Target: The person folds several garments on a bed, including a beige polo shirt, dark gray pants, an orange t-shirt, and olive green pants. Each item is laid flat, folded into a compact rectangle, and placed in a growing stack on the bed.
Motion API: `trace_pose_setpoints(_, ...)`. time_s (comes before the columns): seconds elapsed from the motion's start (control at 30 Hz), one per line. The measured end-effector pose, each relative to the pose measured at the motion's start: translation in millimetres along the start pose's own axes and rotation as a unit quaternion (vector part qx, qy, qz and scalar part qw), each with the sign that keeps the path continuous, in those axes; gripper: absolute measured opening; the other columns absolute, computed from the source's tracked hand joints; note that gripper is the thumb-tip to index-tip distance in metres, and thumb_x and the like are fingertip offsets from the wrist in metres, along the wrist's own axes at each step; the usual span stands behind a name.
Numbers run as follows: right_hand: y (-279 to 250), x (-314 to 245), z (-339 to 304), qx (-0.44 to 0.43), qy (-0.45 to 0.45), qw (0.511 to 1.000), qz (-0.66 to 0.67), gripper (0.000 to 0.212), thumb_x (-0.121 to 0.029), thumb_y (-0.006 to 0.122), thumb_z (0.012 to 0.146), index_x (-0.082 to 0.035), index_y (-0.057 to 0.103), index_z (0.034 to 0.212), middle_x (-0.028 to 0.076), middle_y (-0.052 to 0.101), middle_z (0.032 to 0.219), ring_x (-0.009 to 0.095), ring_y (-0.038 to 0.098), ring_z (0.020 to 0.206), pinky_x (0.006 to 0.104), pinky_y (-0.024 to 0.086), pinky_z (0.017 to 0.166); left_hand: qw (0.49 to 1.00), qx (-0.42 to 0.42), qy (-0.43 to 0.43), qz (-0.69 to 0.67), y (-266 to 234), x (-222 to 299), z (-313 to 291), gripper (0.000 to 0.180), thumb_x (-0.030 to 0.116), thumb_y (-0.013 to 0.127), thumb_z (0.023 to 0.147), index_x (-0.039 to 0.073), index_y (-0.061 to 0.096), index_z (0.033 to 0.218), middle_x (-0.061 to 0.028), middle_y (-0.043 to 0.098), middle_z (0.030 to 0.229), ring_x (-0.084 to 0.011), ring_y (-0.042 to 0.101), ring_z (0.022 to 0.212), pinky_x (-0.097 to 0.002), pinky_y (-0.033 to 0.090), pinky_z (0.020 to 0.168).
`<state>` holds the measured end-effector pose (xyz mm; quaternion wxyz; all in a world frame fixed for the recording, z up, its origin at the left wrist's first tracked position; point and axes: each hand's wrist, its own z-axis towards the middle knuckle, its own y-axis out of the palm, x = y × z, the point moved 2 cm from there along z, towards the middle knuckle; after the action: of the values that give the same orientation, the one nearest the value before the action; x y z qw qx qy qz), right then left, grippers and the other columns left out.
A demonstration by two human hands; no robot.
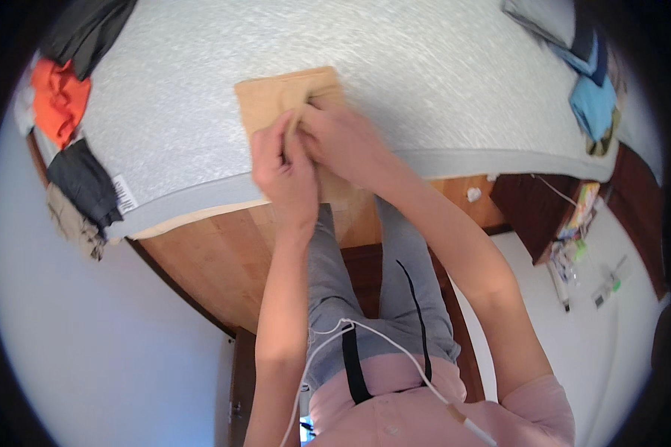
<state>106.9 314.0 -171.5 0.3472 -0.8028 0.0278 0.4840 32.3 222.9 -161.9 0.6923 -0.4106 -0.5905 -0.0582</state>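
A tan folded garment (265, 100) lies on the pale grey bed cover close to the bed's near edge; its exact kind cannot be made out. My left hand (285, 167) is closed on a raised fold at the garment's near side. Close beside it, my right hand (347, 141) pinches the same fold from the right, fingers bent inward. Both hands are slightly blurred, and they cover the garment's near part.
A grey-covered mattress (440, 82) spreads ahead of me. Along its left edge lie an orange cloth (60, 100) and dark garments (86, 182). Blue folded clothes (594, 104) sit at the right. A dark wooden cabinet (529, 212) stands at the lower right. A white cable (406, 354) hangs across my front.
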Motion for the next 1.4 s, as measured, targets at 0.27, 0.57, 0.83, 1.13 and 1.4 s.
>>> trace_pose_setpoints(0.27, 20, -3, 4, 0.088, 0.095, 0.986, 0.107, 0.025, -0.016, 0.065, 0.087, -0.003, 0.061, 0.108, 0.016, 0.065, 0.100, 0.039, 0.064, 0.090, 0.0469, 0.053, 0.077, 0.965, -0.064, -0.254, -0.025, -30, -5, -61, 0.020, -0.007, 0.068, 0.087, 0.004, 0.052, 0.090, 0.0025, 0.051, 0.080, -0.0067, 0.047, 0.070, -0.0198, 0.040, 0.064)
trace_pose_setpoints(0.57, 26, -11, -30, 0.016, 0.123, 0.965, 0.231, 0.052, -0.013, 0.072, 0.083, -0.003, 0.047, 0.128, 0.019, 0.057, 0.122, 0.037, 0.064, 0.103, 0.0421, 0.055, 0.082, 0.986, 0.062, -0.156, -0.009, -40, 9, -66, 0.015, -0.004, 0.067, 0.091, 0.002, 0.054, 0.089, 0.0023, 0.052, 0.076, -0.0046, 0.047, 0.066, -0.0189, 0.040, 0.060)
trace_pose_setpoints(0.83, 42, 4, -34, 0.077, -0.115, 0.986, 0.088, 0.032, -0.008, 0.067, 0.083, 0.000, 0.054, 0.111, 0.011, 0.056, 0.107, 0.027, 0.062, 0.088, 0.0366, 0.055, 0.078, 0.992, -0.011, 0.015, 0.128, -38, 14, -77, 0.013, -0.005, 0.069, 0.087, 0.001, 0.057, 0.086, -0.0039, 0.051, 0.075, -0.0143, 0.048, 0.064, -0.0268, 0.042, 0.059)
trace_pose_setpoints(1.13, 46, 6, -3, 0.015, -0.222, 0.975, 0.023, 0.034, -0.012, 0.061, 0.084, -0.003, 0.062, 0.117, 0.009, 0.060, 0.118, 0.028, 0.058, 0.112, 0.0391, 0.047, 0.101, 0.989, -0.091, -0.065, 0.094, -34, -12, -88, 0.017, -0.006, 0.069, 0.078, 0.003, 0.056, 0.086, -0.0115, 0.054, 0.076, -0.0257, 0.055, 0.065, -0.0352, 0.047, 0.060)
trace_pose_setpoints(1.4, 13, 42, -12, -0.109, -0.403, 0.871, -0.258, 0.037, -0.016, 0.064, 0.086, -0.007, 0.066, 0.122, 0.006, 0.056, 0.142, 0.025, 0.036, 0.147, 0.0421, 0.018, 0.130, 0.930, -0.226, -0.045, 0.286, -21, 4, -47, 0.016, 0.011, 0.069, 0.078, 0.004, 0.057, 0.086, -0.0149, 0.065, 0.083, -0.0374, 0.063, 0.075, -0.0472, 0.052, 0.069)
